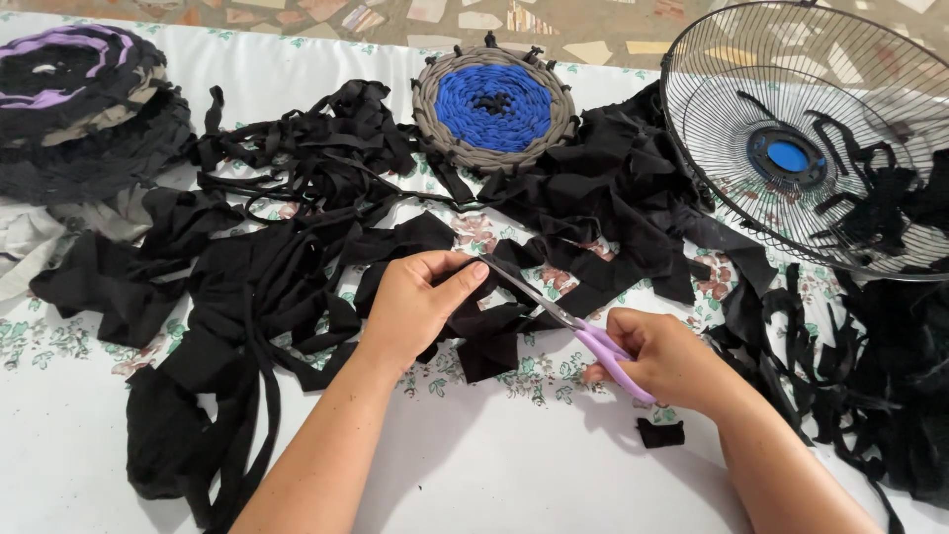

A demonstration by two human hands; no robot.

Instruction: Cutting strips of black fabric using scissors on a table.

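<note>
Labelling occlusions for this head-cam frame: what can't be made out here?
- Head view: scissors handles are wrapped by the right hand; the blade tips run under the left hand.
- Black fabric piece: its gripped part is covered by the left hand's fingers.
- Fan guard: cut off by the right edge.
- Stacked round mats: cut off at left.
- Blue and grey round mat: lower edge under black strips.

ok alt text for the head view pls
The left hand pinches a black fabric piece while the right hand holds purple-handled scissors to it, over a floral sheet strewn with black strips. Behind lie a blue and grey woven round mat and a fan grille.
</note>
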